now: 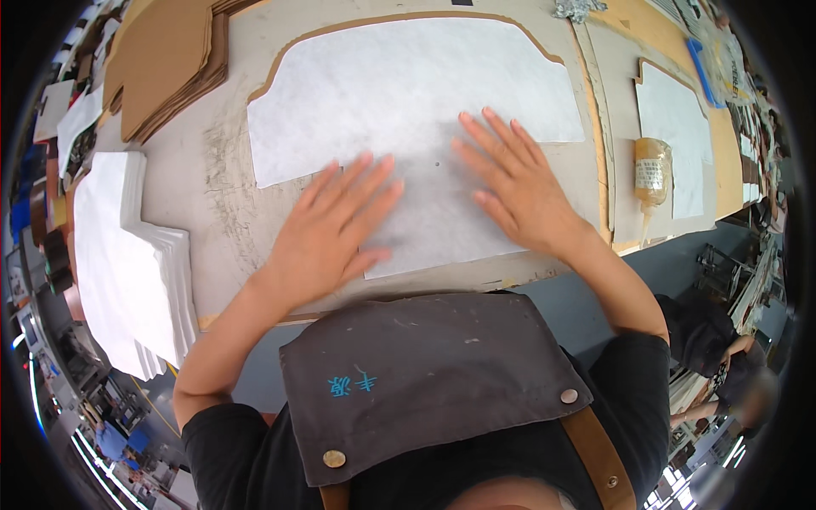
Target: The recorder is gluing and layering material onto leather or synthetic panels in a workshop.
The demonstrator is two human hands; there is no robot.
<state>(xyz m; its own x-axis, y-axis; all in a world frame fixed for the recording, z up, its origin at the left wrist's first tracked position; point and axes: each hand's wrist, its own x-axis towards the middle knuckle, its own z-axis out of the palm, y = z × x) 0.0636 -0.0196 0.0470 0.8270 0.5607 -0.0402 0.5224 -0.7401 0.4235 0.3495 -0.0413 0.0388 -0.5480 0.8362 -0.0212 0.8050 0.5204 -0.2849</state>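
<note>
At far left, a stack of white sheets [115,246] with a stepped outline lies on the near corner of a grey worktable [187,153], while a pile of brown sheets [166,59] sits just beyond it. Next, the person's left hand [327,229] spreads palm down with fingers fanned wide, slightly blurred, its fingertips at the left side of a large white sheet [408,76]. The sheet lies flat across the middle of the worktable, a brown border [365,20] showing along its curved far edge and a small dark spot between the hands. Below it, a dark apron flap [425,374] with two metal studs covers the person's front. To the right, the person's right hand [514,187] is likewise palm down and wide, fingers apart over the white surface; whether either palm presses down cannot be told. Farther right, a bottle [652,161] of amber contents lies with its nozzle toward the near edge, overlapping a smaller white sheet [680,119] edged in brown, with a blue object [699,72] and a clear plastic bag [727,72] beyond. At lower right, another person [714,340] in dark clothing appears beside the worktable
</note>
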